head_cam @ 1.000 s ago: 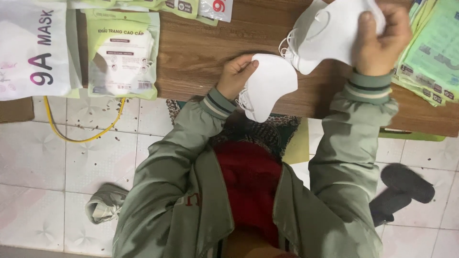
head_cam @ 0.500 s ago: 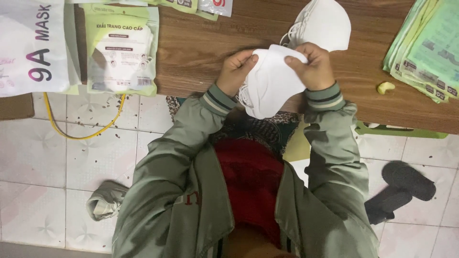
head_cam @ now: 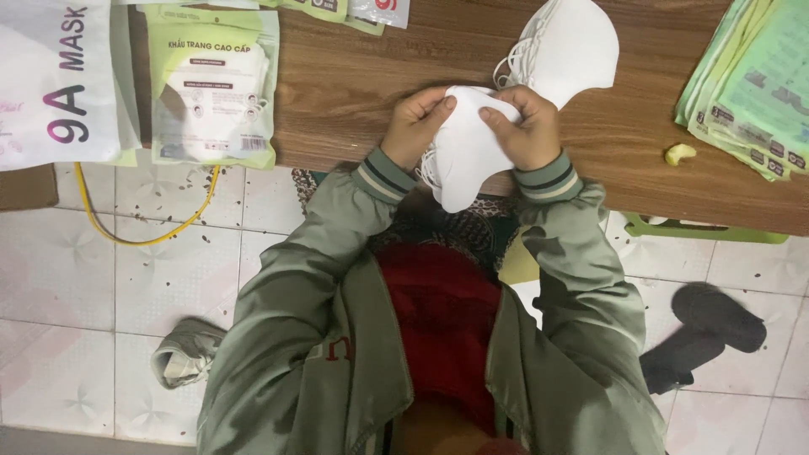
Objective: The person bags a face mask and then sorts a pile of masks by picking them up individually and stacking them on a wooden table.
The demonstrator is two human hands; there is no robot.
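Both hands pinch one white mask (head_cam: 459, 160) at the table (head_cam: 354, 84) edge, left hand (head_cam: 415, 126) and right hand (head_cam: 524, 128) gripping its top. More masks (head_cam: 563, 50) lie just behind.

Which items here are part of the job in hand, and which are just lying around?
In hand:
left hand and right hand, both gripping the folded white mask
pile of white masks on the wooden table
green packaged mask
stack of green pouches

Lying about:
yellow cable
dark slipper
small yellow scrap
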